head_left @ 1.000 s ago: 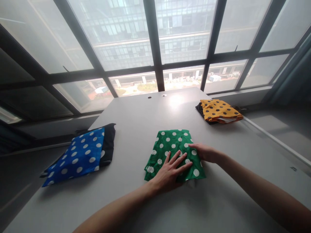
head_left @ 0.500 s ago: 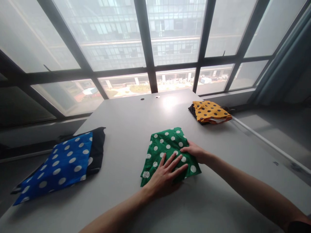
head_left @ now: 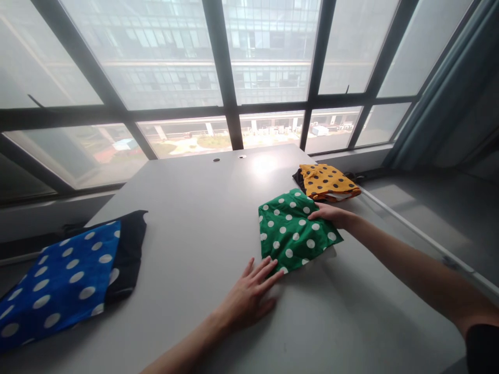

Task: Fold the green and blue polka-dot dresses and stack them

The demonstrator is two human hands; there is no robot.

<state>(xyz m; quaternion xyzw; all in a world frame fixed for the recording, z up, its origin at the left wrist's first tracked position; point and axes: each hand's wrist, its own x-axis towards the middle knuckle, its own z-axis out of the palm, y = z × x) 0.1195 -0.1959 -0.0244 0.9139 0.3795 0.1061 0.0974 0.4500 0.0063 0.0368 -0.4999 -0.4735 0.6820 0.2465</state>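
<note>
A folded green cloth with white polka dots (head_left: pixel 290 228) is held at its right edge by my right hand (head_left: pixel 331 214), thumb on top and fingers hidden underneath. Its near right edge looks lifted off the table. My left hand (head_left: pixel 255 291) is open, fingers spread, with the fingertips at the cloth's near left corner. Just beyond the green cloth lies a folded yellow cloth with black dots (head_left: pixel 327 181), dark fabric showing at its left side. To the left, a blue cloth with white dots (head_left: pixel 70 278) rests over black fabric (head_left: pixel 130 254).
The pale table (head_left: pixel 187 218) reaches to the window frame (head_left: pixel 230 109). Two round holes, one of them a dark-centred hole (head_left: pixel 216 160), sit near its far edge. A grey-blue curtain (head_left: pixel 424 88) hangs at the right.
The green cloth has moved right and away from me, towards the yellow cloth, with my right hand on it. My left hand has slid off its middle to the near corner.
</note>
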